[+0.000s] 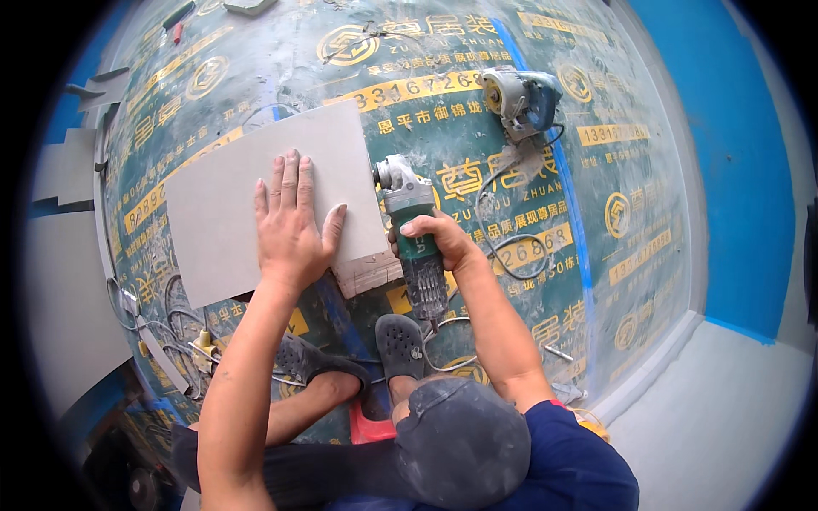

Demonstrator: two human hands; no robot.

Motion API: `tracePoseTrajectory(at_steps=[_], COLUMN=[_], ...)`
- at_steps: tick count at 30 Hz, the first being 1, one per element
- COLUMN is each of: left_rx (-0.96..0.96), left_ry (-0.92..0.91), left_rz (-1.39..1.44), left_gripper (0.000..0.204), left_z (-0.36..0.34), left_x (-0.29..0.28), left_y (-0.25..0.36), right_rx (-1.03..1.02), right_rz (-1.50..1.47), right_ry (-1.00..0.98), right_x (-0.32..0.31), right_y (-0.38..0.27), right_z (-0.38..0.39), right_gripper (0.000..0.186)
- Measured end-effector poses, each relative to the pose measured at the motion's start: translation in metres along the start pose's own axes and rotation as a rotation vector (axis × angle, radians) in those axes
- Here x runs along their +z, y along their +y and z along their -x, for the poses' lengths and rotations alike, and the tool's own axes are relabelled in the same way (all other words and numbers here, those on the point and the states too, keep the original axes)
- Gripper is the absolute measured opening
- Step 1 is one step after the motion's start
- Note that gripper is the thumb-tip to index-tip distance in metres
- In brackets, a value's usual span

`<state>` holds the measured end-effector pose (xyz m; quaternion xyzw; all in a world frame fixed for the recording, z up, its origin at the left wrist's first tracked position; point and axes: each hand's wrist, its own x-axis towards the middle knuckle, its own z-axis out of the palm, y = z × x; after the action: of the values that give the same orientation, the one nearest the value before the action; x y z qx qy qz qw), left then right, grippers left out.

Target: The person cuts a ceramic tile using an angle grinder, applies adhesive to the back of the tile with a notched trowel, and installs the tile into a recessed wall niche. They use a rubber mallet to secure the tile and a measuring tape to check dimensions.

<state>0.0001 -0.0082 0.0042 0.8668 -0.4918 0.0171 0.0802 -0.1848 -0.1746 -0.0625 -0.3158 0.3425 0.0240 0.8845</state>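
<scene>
My left hand (291, 226) lies flat, fingers stretched out, on a large light-grey tile (217, 209). Wrapped round the green body of an angle grinder (416, 234) is my right hand (443, 238). The grinder's metal head points away from me, and its disc side sits at the tile's right edge; whether the disc touches the tile I cannot tell. Under the tile's near right corner a dusty block (368, 274) shows, partly hidden by the tile.
A tile cutter (520, 98) with a cord stands at the far right on the dusty printed floor sheeting (630, 255). Cables (183, 328) and a yellow plug (203, 347) lie at the left. More grey tiles (72, 281) lean by the left wall. Near my feet is a red stool (368, 426).
</scene>
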Motion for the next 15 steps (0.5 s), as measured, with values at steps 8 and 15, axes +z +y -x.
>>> tracePoseTrajectory(at_steps=[8,15], left_rx=[-0.016,-0.007], left_ry=[-0.013,-0.012], left_rz=[0.051,0.059], left_gripper=[0.076,0.078], left_z=[-0.002,-0.003], left_x=[-0.002,-0.004], left_y=[-0.002,-0.004], right_rx=[-0.013,0.030], right_rz=[0.008,0.060], right_ry=[-0.031,-0.059], right_x=[0.004,0.004], right_y=[-0.027,-0.066], right_z=[-0.031,-0.071], right_gripper=[0.039,0.036])
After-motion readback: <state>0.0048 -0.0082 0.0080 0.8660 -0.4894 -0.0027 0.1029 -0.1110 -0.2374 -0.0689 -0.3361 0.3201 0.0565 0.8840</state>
